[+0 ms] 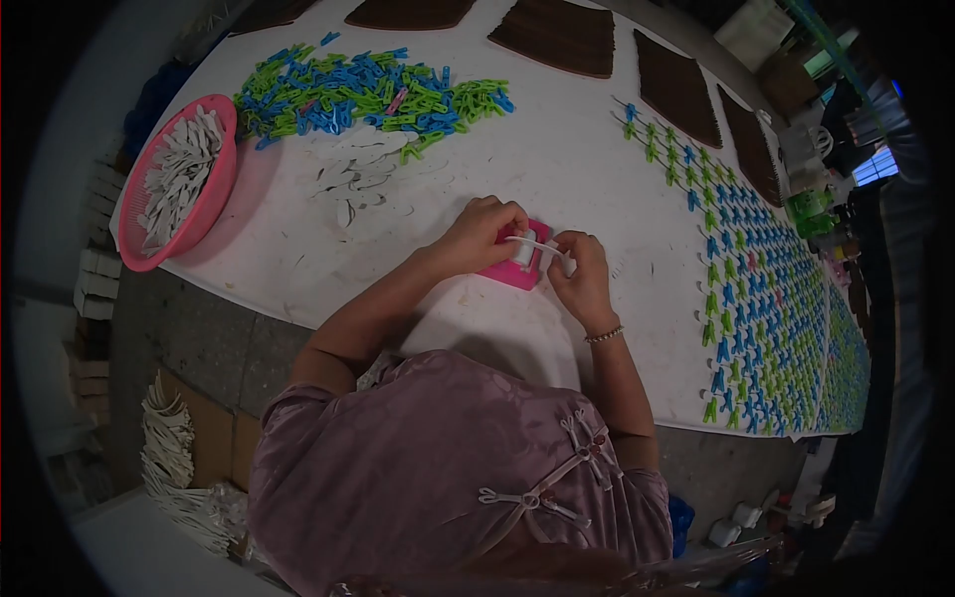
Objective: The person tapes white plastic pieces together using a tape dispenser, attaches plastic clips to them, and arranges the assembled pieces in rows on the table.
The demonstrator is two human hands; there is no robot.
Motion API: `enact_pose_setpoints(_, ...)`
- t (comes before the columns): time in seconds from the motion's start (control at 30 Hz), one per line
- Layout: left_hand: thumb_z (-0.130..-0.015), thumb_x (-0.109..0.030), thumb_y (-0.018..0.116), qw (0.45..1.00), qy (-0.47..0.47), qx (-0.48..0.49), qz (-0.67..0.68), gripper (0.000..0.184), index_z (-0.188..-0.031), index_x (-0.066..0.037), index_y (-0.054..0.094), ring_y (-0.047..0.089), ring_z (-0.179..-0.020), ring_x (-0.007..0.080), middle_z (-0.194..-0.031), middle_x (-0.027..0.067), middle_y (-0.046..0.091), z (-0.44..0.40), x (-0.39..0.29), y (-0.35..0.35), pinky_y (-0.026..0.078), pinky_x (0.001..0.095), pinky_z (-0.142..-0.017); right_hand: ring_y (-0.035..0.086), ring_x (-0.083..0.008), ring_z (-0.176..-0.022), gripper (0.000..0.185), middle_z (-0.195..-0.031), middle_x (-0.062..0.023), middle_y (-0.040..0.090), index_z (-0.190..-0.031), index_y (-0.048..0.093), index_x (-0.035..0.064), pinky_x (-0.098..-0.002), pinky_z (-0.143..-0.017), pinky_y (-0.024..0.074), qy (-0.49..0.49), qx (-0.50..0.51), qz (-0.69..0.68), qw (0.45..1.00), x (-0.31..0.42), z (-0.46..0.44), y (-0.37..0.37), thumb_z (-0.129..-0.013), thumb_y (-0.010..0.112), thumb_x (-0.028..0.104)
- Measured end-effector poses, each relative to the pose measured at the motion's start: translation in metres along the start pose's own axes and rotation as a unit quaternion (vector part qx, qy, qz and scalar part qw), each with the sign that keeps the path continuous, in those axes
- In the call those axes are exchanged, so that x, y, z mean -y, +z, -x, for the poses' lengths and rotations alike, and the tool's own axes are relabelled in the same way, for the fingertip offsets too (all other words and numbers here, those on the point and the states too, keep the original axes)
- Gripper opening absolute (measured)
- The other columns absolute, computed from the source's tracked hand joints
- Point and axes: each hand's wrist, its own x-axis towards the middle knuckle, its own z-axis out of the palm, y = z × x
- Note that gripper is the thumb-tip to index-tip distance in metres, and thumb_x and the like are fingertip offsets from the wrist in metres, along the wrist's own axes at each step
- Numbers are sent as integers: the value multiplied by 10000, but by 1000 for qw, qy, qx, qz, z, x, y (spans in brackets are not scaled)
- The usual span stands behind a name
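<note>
My left hand (484,236) pinches one end of a thin white strip (534,243). The strip's other end is between the fingers of my right hand (582,279), which has a beaded bracelet at the wrist. Both hands are over a small pink holder (514,275) with a white part (524,251) standing in it. A little more white shows at my right fingertips, too small to name. Up and to the left of my hands, several flat white pieces (353,171) lie loose on the white table (418,264).
A pink basket (227,169) of white pieces stands at the table's left edge. Behind is a heap of green and blue clothespins (363,90). Rows of clothespins (761,298) cover the right side. Brown mats (554,37) lie along the far edge.
</note>
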Motion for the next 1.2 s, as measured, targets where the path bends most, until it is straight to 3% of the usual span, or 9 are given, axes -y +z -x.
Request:
enact_pose_setpoints(0.33,-693,-89,683,998,41,30,22,253,-913,-87,557,566,-752,235,-776,21,627,-20,-5,26,448,377,-723,526,-224,-784,298,-864,-74,568,-995,564,53,-360,-718,443,-52,-7,55,997,24,-17,-45,-711,636,-3)
enact_pose_setpoints(0.53,-712,-54,718,981,-75,-5,181,304,-958,-55,538,603,-840,184,-825,48,625,-11,-1,0,484,308,-758,570,-276,-1010,402,-1095,-111,596,-1142,569,54,-354,-906,449,-3,46,-61,997,18,-52,-51,-750,642,4)
enact_pose_setpoints(0.6,-746,-42,715,964,-99,-66,237,317,-994,-50,517,588,-861,126,-899,41,610,-4,6,-11,485,272,-786,541,-315,-1128,432,-1245,-144,563,-1192,573,67,-370,-970,430,-93,89,37,991,0,-73,-37,-771,658,33)
enact_pose_setpoints(0.7,-759,-27,706,955,-110,-104,255,333,-1021,-52,502,561,-846,97,-951,32,591,6,12,-21,473,257,-797,535,-339,-1128,414,-1287,-159,545,-1195,592,84,-387,-953,436,-122,145,118,975,-14,-104,2,-787,663,74)
enact_pose_setpoints(0.8,-760,-44,711,946,-123,-108,282,336,-1024,-52,504,559,-838,101,-934,28,594,10,17,-27,468,255,-787,567,-334,-1063,401,-1230,-165,573,-1164,615,80,-415,-877,473,-159,177,157,958,-19,-139,44,-768,656,135)
enact_pose_setpoints(1.03,-763,-72,718,950,-102,-127,267,344,-1027,-54,498,553,-828,100,-923,21,594,12,16,-42,463,258,-772,588,-316,-956,359,-1084,-127,608,-1115,634,95,-430,-799,503,-167,185,220,943,-14,-204,117,-758,596,114)
enact_pose_setpoints(1.1,-763,13,684,939,-117,-119,301,328,-1012,-59,483,516,-797,90,-881,5,530,12,11,-45,427,253,-764,593,-328,-941,356,-1080,-138,614,-1112,638,88,-442,-806,507,-139,201,257,935,-13,-214,128,-765,558,97)
enact_pose_setpoints(1.2,-768,9,681,937,-119,-113,310,330,-1019,-61,478,525,-805,86,-880,5,530,13,10,-45,425,250,-762,599,-317,-915,277,-1001,-120,630,-1023,669,95,-437,-770,509,-142,179,284,931,-24,-223,144,-774,557,138)
